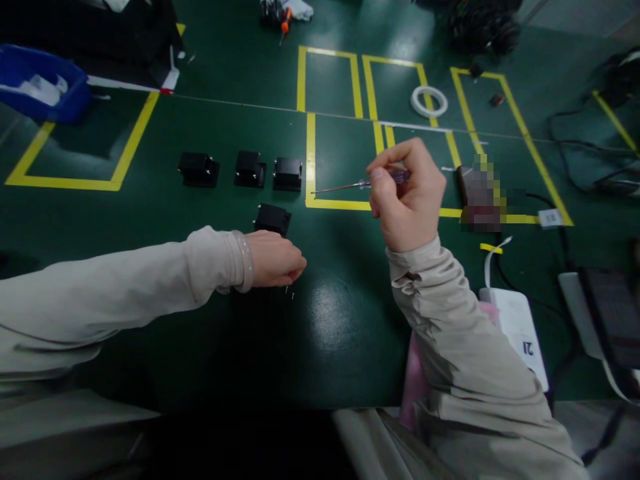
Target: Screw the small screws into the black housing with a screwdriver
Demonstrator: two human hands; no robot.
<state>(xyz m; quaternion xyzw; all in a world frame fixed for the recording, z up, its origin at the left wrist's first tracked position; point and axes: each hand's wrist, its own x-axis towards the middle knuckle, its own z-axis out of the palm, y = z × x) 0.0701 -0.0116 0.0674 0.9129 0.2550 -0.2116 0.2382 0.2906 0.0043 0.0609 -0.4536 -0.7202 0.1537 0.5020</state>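
Note:
My right hand [410,197] is closed around the handle of a small screwdriver [345,187], whose thin metal shaft points left above the table. My left hand [277,259] is low over the table with its fingers curled together; whatever they may hold is hidden. Tiny screws [293,295] lie on the table just below those fingers. A black block with metal pins [273,219] sits right behind my left hand, partly covered by it. Farther back stand more such blocks: one at left [198,169], one in the middle [249,169] and one at right [287,174].
Yellow tape outlines [311,160] mark the green table [320,360]. A tape roll [429,101] and an orange screwdriver [285,21] lie farther back. At left is a blue bin [45,83]. A white power bank [517,333], cables and a phone-like device [613,313] are on the right.

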